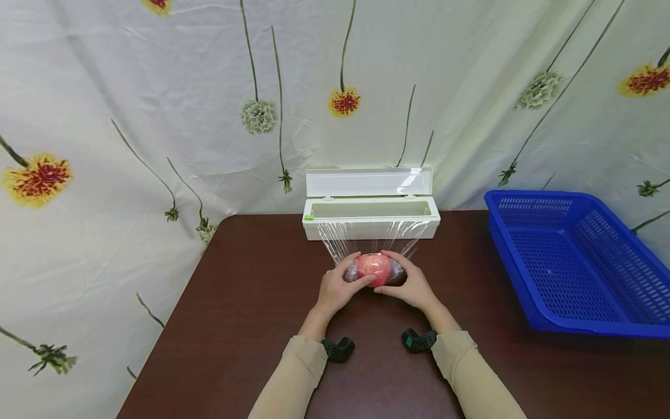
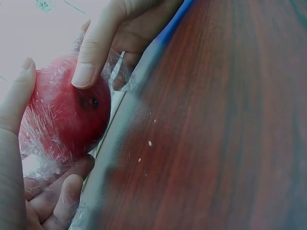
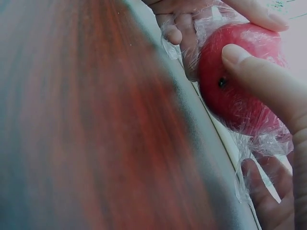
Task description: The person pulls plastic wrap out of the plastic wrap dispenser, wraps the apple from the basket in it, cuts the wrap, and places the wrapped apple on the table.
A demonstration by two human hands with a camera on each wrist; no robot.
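Left hand (image 1: 337, 288) and right hand (image 1: 415, 286) grip the red apple (image 1: 373, 268) at nine and three o'clock. Likely firm but slippery in cling film (image 1: 337, 245); cup both sides.

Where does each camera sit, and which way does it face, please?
Head: worn there, facing forward and down at the wrapped fruit; shows left hand, right hand, sleeves.
Left wrist: worn there, facing the fruit; shows both hands' fingers.
Right wrist: worn there, facing the fruit; both hands' fingers show.
Both wrist views share the fruit's dark spot and the table.
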